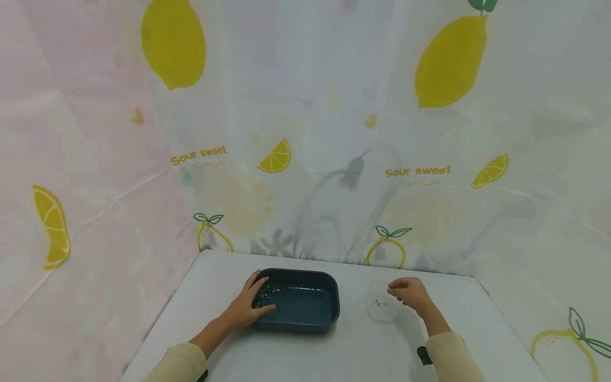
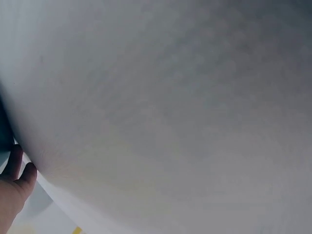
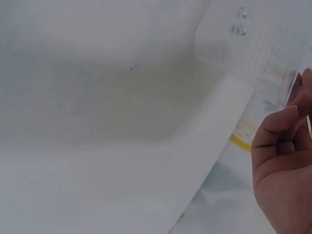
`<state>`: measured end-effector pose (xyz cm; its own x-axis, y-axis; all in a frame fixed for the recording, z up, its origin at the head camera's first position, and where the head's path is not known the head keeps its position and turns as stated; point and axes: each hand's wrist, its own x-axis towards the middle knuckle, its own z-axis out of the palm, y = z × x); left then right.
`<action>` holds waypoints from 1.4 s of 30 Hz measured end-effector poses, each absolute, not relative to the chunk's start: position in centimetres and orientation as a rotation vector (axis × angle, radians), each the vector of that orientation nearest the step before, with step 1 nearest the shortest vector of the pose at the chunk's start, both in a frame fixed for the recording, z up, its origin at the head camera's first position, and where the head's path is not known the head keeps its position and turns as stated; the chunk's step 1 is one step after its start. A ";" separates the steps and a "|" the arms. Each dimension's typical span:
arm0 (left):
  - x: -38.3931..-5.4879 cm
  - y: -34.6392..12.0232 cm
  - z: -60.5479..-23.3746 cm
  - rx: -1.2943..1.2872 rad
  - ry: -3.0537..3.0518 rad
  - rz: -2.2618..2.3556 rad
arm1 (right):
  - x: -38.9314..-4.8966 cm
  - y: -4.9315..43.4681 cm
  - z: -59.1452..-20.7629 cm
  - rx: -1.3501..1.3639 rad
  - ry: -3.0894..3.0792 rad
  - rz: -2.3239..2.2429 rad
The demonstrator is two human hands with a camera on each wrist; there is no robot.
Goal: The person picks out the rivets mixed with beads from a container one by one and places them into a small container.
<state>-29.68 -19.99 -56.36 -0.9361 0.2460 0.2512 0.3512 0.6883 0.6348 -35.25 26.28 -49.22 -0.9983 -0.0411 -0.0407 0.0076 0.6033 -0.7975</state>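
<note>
A dark blue rectangular tray (image 1: 310, 324) lies on the table. My left hand (image 1: 245, 307) rests over its left end, fingers spread across the rim and thumb reaching inside. Small shiny pieces (image 1: 273, 288), green, red and blue among them, lie in the tray's left part, partly behind the hand. To the right is a shallow clear container (image 1: 379, 317) with a few tiny silvery pieces (image 3: 240, 30) in it. My right hand (image 1: 409, 293) is above its right side, fingers curled and fingertips close to the thumb. Whether it pinches something small is not visible.
The white table (image 1: 353, 353) ends at a back edge against a hanging cloth (image 1: 305, 201) printed with lemons. More cloth hangs at the left and right sides. A dark band (image 1: 424, 355) shows at the right wrist.
</note>
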 end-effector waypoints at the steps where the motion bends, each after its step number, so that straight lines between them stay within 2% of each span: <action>1: -29.6 -20.0 -56.3 -0.487 -2.751 -1.074 | -35.3 26.3 -49.2 -0.025 2.767 -1.378; 29: -29.2 -19.6 -56.4 -0.480 -2.783 -1.045 | -35.2 26.5 -50.9 0.024 2.828 -1.368; 42: -29.7 -19.7 -56.4 -0.508 -2.734 -1.042 | -35.5 26.9 -51.2 -0.092 2.864 -1.356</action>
<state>-29.69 -19.75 -56.44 -0.9272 0.2526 0.2766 0.3726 0.6977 0.6118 -35.55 26.87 -51.17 -0.9979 -0.0403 0.0508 -0.0648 0.6325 -0.7719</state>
